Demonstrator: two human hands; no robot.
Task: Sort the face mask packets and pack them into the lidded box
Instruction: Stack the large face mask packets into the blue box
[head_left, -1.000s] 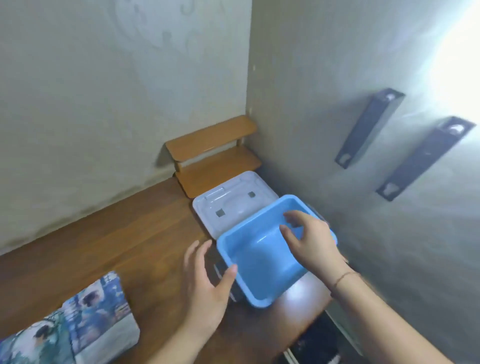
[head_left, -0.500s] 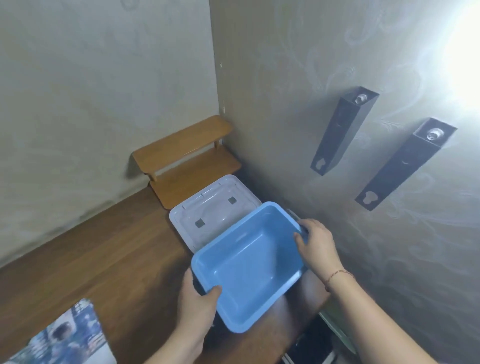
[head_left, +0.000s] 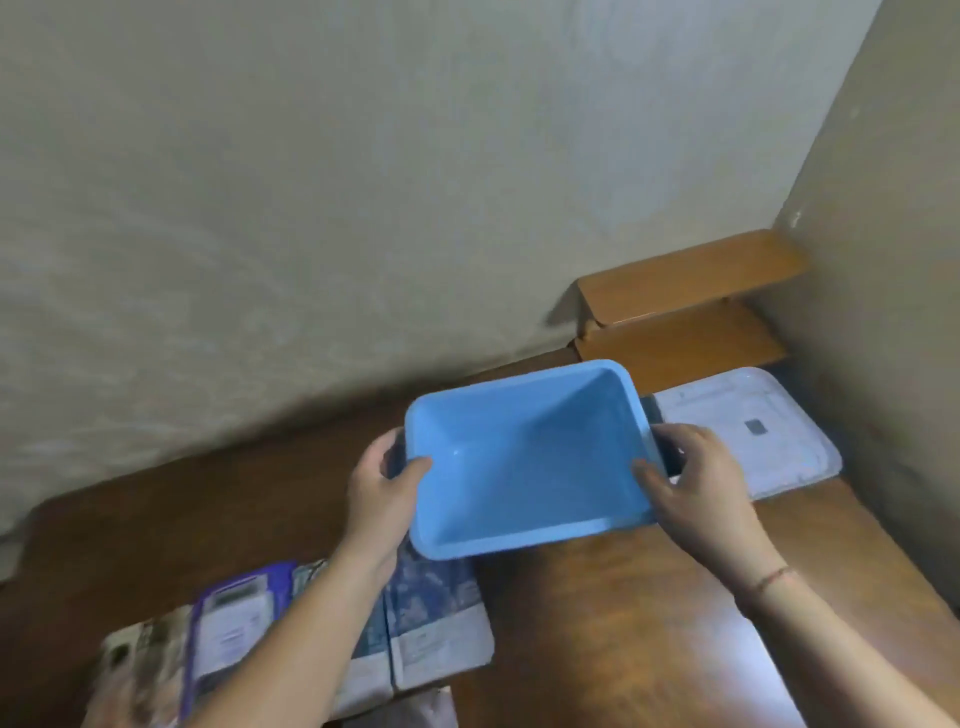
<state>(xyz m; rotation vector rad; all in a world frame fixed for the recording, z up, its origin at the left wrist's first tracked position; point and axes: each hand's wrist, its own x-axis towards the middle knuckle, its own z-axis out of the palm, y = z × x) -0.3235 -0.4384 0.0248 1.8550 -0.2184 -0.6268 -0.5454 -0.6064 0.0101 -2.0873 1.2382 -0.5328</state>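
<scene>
An empty blue box (head_left: 524, 457) is held above the wooden table (head_left: 649, 597), its opening tilted toward me. My left hand (head_left: 384, 488) grips its left end, thumb over the rim. On the opposite end, my right hand (head_left: 696, 478) grips the rim beside a dark latch. The box's clear lid (head_left: 769, 431) lies flat on the table at the right, against the side wall. Several face mask packets (head_left: 431, 623) lie in a loose pile at the near left, partly hidden under my left forearm; one has a purple edge (head_left: 234, 618).
A small two-step wooden shelf (head_left: 691, 306) stands in the back right corner. Walls close the table off at the back and on the right. The table's left edge shows at the far left.
Both hands took hold of the blue box and carried it left, away from the lid and the side wall. The view swung left, bringing the packet pile in below the box.
</scene>
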